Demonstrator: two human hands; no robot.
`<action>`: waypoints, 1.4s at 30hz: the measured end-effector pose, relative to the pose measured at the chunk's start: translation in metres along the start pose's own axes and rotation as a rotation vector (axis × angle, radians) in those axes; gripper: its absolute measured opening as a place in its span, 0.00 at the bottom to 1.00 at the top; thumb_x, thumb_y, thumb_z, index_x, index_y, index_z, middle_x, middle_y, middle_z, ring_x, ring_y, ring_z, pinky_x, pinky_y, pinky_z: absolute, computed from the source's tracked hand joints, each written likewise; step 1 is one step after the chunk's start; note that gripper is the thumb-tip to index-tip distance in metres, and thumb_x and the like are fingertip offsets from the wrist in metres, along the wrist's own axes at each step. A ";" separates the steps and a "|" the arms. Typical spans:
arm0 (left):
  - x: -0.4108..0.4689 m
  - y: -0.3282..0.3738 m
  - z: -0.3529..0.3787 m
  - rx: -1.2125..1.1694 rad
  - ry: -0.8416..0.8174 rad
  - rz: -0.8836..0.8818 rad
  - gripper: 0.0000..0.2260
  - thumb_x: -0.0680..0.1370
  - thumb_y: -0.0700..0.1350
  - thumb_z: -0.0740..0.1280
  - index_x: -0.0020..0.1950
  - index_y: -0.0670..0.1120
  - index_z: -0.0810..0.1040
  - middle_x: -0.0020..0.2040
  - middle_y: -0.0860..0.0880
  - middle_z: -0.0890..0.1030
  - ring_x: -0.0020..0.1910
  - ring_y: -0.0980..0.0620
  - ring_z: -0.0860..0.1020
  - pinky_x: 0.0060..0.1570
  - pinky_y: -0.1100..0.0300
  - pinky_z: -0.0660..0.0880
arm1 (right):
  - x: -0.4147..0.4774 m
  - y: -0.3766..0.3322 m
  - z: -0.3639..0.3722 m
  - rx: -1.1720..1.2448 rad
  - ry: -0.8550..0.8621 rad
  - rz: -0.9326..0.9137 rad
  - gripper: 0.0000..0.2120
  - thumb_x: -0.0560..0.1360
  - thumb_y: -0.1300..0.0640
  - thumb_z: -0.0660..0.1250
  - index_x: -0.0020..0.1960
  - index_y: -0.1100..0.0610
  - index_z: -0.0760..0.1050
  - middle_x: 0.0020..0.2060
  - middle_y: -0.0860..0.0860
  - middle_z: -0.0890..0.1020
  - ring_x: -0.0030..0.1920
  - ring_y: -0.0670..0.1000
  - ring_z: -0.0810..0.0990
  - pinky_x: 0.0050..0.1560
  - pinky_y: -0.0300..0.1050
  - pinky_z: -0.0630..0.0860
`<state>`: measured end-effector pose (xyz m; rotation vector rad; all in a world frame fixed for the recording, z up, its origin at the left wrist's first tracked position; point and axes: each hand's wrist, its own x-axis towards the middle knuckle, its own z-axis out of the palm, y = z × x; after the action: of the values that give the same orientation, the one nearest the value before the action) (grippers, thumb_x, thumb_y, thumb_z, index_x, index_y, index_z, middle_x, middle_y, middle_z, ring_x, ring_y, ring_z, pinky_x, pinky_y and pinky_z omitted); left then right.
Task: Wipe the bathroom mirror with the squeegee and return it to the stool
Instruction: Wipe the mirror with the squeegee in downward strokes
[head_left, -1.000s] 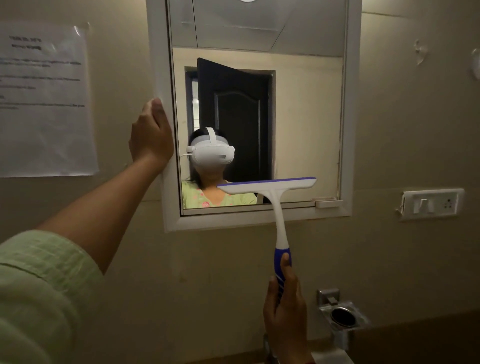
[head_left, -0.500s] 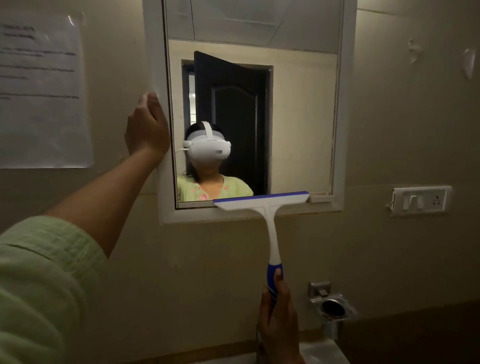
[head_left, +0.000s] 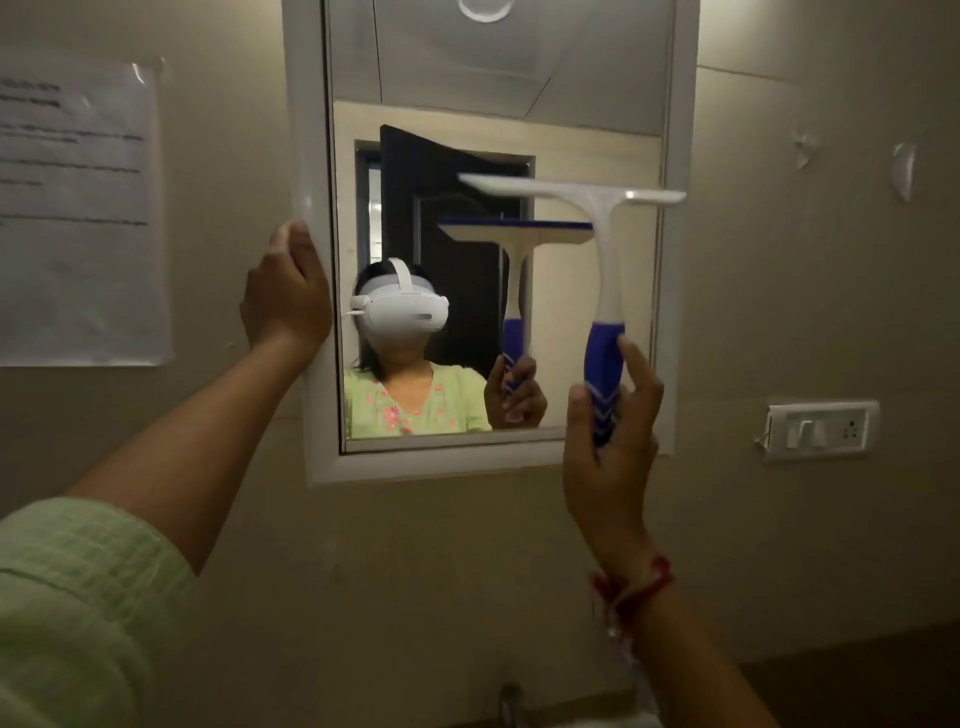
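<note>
The white-framed mirror hangs on the beige wall in front of me. My right hand grips the blue handle of the white squeegee, held upright before the mirror's right half. Its blade sits level at mid height and looks a little off the glass, with its reflection to the left. My left hand holds the left edge of the mirror frame. The stool is out of view.
A paper notice is taped to the wall at the left. A switch and socket plate is fixed at the right, below the mirror's level. Plastic hooks stick to the wall at the upper right. A tap top shows at the bottom.
The squeegee has risen from the mirror's bottom edge to mid height and shifted right. My right hand came up with it. My left hand stays on the frame.
</note>
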<state>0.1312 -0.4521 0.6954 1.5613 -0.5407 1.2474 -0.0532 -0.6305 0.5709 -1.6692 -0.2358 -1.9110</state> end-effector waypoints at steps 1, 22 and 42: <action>0.000 0.000 0.000 0.002 -0.004 0.003 0.21 0.81 0.54 0.46 0.55 0.41 0.72 0.43 0.39 0.78 0.44 0.38 0.76 0.39 0.56 0.63 | 0.018 0.001 0.000 -0.024 0.015 -0.024 0.23 0.79 0.58 0.59 0.68 0.38 0.56 0.49 0.31 0.75 0.37 0.40 0.78 0.33 0.26 0.73; -0.004 0.003 -0.008 0.082 0.084 0.205 0.12 0.81 0.50 0.51 0.61 0.47 0.60 0.31 0.39 0.77 0.24 0.40 0.72 0.26 0.59 0.60 | 0.197 0.005 0.032 -0.217 0.005 -0.197 0.20 0.80 0.59 0.58 0.70 0.59 0.60 0.51 0.45 0.71 0.39 0.26 0.74 0.34 0.18 0.69; -0.005 0.008 -0.012 0.100 0.091 0.246 0.10 0.81 0.47 0.53 0.59 0.46 0.67 0.35 0.35 0.78 0.30 0.32 0.75 0.30 0.54 0.62 | 0.183 0.013 0.026 -0.314 0.029 -0.200 0.20 0.79 0.54 0.58 0.69 0.56 0.62 0.52 0.51 0.78 0.36 0.36 0.74 0.34 0.20 0.68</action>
<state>0.1173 -0.4459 0.6937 1.5457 -0.6347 1.5448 -0.0325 -0.6849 0.7469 -1.8772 -0.0972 -2.2113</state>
